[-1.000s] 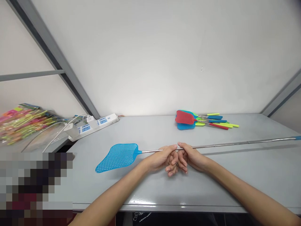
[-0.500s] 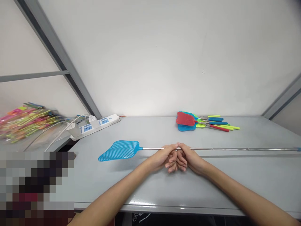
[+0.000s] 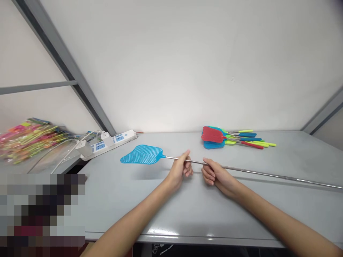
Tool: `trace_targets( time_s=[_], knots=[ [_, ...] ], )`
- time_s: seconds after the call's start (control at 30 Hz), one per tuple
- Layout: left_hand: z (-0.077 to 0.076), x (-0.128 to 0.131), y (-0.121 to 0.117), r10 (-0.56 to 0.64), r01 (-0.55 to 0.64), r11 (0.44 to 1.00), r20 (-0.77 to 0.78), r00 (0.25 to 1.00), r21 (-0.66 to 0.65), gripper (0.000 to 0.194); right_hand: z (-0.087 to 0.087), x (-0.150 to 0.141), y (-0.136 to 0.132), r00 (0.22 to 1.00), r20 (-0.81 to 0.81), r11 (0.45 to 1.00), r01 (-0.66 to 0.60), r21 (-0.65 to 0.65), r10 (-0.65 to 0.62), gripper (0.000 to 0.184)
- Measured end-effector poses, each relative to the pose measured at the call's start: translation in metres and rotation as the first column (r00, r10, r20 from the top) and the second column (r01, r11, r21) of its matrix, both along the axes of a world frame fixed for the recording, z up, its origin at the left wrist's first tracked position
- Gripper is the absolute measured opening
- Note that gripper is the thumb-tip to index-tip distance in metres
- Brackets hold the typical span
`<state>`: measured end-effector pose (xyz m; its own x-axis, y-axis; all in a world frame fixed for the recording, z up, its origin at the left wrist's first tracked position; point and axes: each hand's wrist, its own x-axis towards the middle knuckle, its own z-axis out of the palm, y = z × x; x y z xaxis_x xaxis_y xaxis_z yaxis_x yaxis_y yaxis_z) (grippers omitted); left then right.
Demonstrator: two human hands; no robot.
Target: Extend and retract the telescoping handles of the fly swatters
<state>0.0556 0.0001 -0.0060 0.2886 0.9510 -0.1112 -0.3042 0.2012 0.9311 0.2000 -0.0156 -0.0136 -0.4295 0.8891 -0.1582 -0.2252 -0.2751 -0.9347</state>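
While the left hand and right hand grip its thin steel shaft, a blue plastic fly swatter lies across the grey table.
Hands apart, fingers curled shut around shaft; multicoloured swatter stack at 1 o'clock.

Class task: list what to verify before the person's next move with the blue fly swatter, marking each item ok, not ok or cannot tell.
Left hand on the metal shaft: ok, fingers curled around it.
Right hand on the shaft: ok, further along it, with a gap between the hands.
Blue swatter head off the table: cannot tell.
Head apart from the pile of swatters: ok.
Head apart from the power strip: ok, close by.
Far end of the shaft in view: not ok, it runs past the right edge.
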Motion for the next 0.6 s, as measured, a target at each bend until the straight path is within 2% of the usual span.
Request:
trace_targets(
  time_s=[0.1, 0.2, 0.27, 0.37, 0.5, 0.6],
  knots=[
    [0.002, -0.006, 0.005, 0.263, -0.265, 0.964, 0.119, 0.958, 0.006, 0.044, -0.001, 0.004, 0.002, 0.999, 0.026, 1.0, 0.024, -0.005, -0.023, 0.048],
    [0.003, -0.011, 0.008, 0.502, -0.518, 0.855, 0.243, 0.83, 0.0, 0.042, -0.002, 0.005, 0.004, 0.998, 0.056, 0.999, 0.034, -0.017, -0.033, 0.047],
    [0.004, -0.012, 0.01, 0.582, -0.606, 0.795, 0.298, 0.757, -0.016, 0.04, -0.002, 0.004, 0.004, 0.997, 0.07, 0.999, 0.032, -0.027, -0.03, 0.046],
    [0.004, -0.013, 0.011, 0.623, -0.648, 0.761, 0.322, 0.713, -0.037, 0.037, -0.002, 0.003, 0.002, 0.996, 0.086, 1.0, 0.024, -0.018, -0.022, 0.047],
    [0.001, -0.011, 0.009, 0.61, -0.642, 0.765, 0.376, 0.698, -0.049, 0.033, 0.0, 0.001, -0.002, 0.998, 0.058, 1.0, -0.011, 0.013, 0.01, 0.047],
    [-0.002, -0.007, 0.005, 0.6, -0.646, 0.762, 0.409, 0.687, -0.033, 0.033, 0.0, 0.001, -0.004, 0.997, -0.004, 0.997, -0.08, 0.012, 0.08, 0.046]
  ],
)
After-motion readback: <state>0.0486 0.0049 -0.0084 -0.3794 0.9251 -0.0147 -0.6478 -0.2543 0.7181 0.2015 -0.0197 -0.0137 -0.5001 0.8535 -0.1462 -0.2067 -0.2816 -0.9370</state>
